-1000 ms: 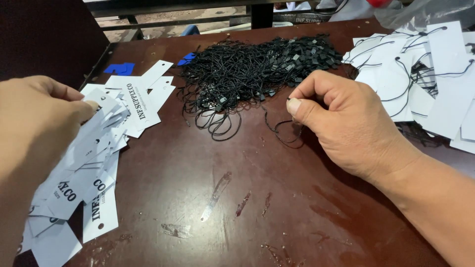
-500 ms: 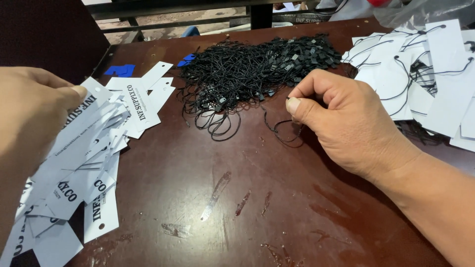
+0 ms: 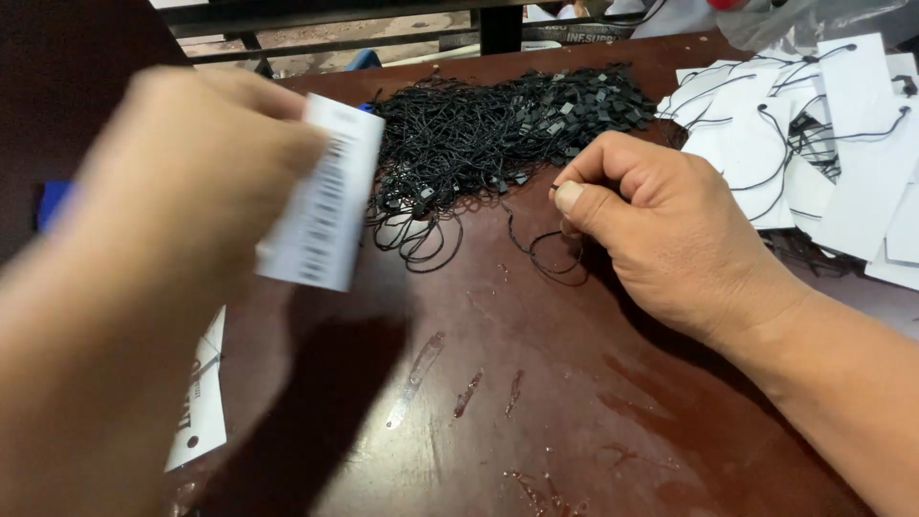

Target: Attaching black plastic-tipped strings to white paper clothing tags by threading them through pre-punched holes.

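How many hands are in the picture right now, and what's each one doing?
2. The left hand, blurred, holds a white tag raised above the table. The right hand pinches a black string loop beside the string pile.

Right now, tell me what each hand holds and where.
Left hand grips a white paper tag by its left edge. Right hand pinches a black string loop at its top.

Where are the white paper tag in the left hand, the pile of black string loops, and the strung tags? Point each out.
white paper tag (image 3: 324, 196), head view, middle of its blurred face.
pile of black string loops (image 3: 498, 129), head view, centre of the heap.
strung tags (image 3: 842, 153), head view, a white card at the right edge.
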